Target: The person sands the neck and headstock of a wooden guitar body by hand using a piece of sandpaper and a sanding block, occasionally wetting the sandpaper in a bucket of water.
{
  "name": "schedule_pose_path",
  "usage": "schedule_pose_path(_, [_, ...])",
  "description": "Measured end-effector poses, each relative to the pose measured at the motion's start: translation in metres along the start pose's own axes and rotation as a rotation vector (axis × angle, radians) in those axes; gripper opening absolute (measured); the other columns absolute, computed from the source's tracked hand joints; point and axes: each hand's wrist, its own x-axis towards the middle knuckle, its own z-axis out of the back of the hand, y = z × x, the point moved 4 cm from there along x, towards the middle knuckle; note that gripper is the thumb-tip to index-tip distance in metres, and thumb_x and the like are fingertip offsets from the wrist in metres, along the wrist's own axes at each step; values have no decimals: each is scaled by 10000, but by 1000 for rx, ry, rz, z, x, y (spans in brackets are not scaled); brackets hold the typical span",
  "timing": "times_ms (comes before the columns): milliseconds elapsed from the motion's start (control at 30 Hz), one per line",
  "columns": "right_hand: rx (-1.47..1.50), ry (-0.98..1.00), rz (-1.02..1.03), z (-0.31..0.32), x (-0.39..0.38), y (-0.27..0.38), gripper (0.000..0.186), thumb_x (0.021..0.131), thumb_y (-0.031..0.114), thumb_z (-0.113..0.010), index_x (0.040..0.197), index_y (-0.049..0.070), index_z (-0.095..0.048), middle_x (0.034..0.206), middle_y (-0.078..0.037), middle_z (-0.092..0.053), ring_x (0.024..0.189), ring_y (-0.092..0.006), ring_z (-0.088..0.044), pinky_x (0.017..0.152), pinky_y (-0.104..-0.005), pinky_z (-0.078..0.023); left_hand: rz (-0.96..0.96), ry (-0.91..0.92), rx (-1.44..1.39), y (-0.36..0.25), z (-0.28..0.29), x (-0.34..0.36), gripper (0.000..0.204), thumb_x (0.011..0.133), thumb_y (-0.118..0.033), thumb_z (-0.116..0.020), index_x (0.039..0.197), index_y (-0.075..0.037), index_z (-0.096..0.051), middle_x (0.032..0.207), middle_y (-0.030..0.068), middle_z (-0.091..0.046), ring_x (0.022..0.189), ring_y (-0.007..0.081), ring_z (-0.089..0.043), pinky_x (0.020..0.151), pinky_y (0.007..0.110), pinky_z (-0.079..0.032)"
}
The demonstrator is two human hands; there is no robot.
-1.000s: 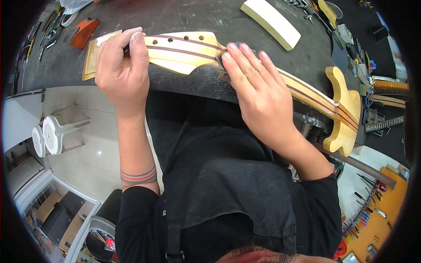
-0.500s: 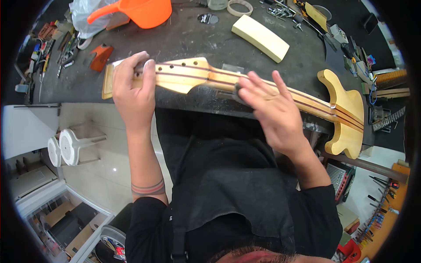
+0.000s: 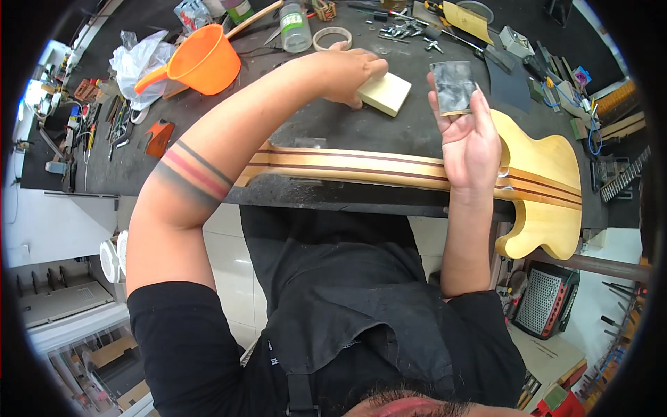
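My left hand (image 3: 347, 73) reaches across the bench and curls over the left end of a pale yellow rectangular block (image 3: 389, 95), which lies on the bench top. A square of dark grey sandpaper (image 3: 453, 87) with pale worn patches is held up in my right hand (image 3: 469, 142), gripped between thumb and fingers, palm toward me. Below both hands lies a wooden guitar (image 3: 545, 160) with dark stripes along its neck (image 3: 347, 165). My left forearm hides most of the headstock. The guitar's body is at the right.
Behind my left arm stands an orange dipper (image 3: 205, 62) beside a plastic bag (image 3: 142, 66). A clear bottle (image 3: 297, 31) and a tape roll (image 3: 332, 39) are at the back. Small metal parts (image 3: 403, 29) lie farther right. An orange tool (image 3: 160, 137) is at the left.
My left hand has left the headstock and moved far right onto the block. My right hand has lifted off the neck and turned palm up, showing the sandpaper. The guitar has shifted slightly.
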Motion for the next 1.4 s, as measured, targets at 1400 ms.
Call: schedule_pose_path(1400, [-286,27,155,-7,1,-9,509,1257,95,-509,1707,-144,-497,1546,-215,-740,1434,-288,-740,1246,-465,-564,407,-115,301,-36,85,-326,757,801,-64,-756,1527,-258,-847,1461,155,-717,1349,374,-655,1200,509,-484])
